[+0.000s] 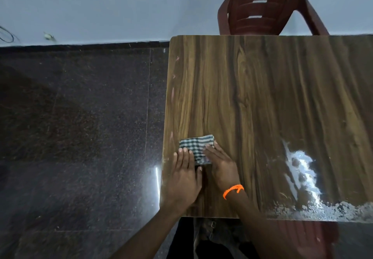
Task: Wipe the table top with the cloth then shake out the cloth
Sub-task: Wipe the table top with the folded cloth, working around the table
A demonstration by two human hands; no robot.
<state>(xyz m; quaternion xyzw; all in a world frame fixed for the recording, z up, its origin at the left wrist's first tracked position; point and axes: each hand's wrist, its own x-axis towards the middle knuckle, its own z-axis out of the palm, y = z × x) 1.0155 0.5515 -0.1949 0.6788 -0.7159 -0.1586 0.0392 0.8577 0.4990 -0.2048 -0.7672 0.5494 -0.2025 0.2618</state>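
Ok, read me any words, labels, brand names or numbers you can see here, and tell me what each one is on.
None can be read: the checked cloth, wooden table top, orange wristband and red plastic chair show no writing.

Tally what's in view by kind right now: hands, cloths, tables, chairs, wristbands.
Hands: 2, the left hand and the right hand, both flat on the cloth
Cloths: 1, the checked cloth
Tables: 1, the wooden table
Chairs: 1, the red plastic chair
Wristbands: 1, the orange wristband
Total: 6
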